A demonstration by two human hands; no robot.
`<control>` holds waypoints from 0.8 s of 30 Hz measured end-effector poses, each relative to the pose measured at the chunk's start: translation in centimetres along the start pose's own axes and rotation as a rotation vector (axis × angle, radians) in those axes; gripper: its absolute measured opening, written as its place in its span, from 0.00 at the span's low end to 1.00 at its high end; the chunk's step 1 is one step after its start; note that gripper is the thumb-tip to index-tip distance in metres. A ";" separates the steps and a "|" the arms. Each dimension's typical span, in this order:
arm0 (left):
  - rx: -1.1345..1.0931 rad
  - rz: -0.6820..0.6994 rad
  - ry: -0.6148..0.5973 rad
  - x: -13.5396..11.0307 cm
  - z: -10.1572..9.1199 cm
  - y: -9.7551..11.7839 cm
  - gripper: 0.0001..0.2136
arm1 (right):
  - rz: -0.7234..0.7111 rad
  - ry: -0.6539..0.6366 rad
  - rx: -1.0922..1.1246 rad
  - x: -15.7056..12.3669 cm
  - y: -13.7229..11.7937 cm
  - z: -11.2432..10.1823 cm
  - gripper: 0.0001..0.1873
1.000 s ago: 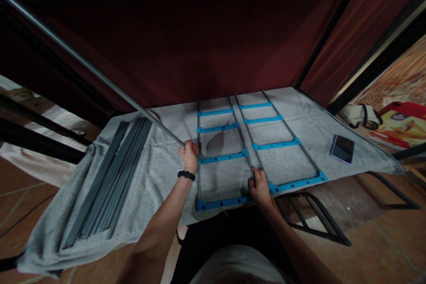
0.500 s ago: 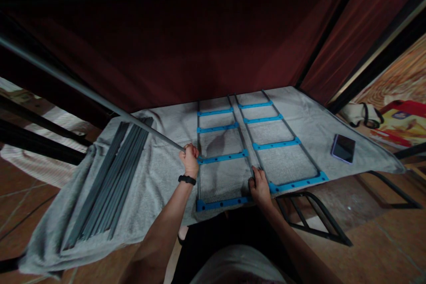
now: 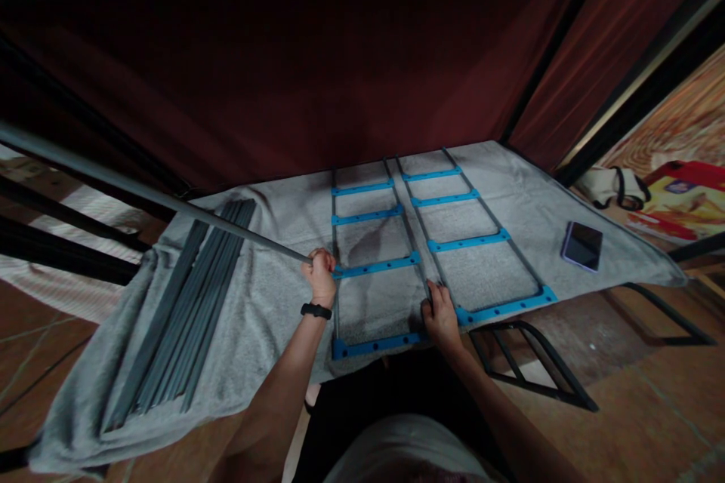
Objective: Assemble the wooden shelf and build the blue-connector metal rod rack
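My left hand [image 3: 322, 278] is closed round one end of a long grey tube [image 3: 226, 225], which slants up and out past the left edge. That end is at the left tip of a blue crossbar [image 3: 379, 266] on the left ladder-like frame [image 3: 371, 348]; whether it sits inside the bar is hidden by my fingers. My right hand [image 3: 442, 317] is closed on the frame's right grey side tube [image 3: 418, 269], near the front corner. A second frame of grey tubes and blue crossbars [image 3: 469, 243] lies flat alongside to the right.
A pile of loose grey tubes [image 3: 189, 302] lies on the left of the grey cloth [image 3: 277, 317]. Toward the right edge is a phone [image 3: 583, 246]. A dark red panel [image 3: 340, 68] stands behind the cloth. Black metal frames [image 3: 538, 362] stand below the front edge.
The grey tube's far end has dropped lower on the left, so it lies at a flatter slant. Both hands keep their hold in nearly the same places.
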State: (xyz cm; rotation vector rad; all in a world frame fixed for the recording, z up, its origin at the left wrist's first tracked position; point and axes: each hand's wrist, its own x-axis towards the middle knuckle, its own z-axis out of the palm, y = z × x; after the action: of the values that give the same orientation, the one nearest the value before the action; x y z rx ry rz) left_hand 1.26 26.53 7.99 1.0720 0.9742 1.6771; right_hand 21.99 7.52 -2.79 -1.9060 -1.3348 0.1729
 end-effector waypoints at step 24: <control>0.100 -0.060 -0.102 0.4 0.0 -3.1 0.15 | -0.083 0.013 -0.011 -0.2 0.0 0.1 0.28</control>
State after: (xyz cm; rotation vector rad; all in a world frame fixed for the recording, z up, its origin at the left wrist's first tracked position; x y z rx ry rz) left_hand 2.03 27.80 5.21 1.1715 1.0229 1.5234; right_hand 21.84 7.41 -2.96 -1.8540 -1.4058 0.1124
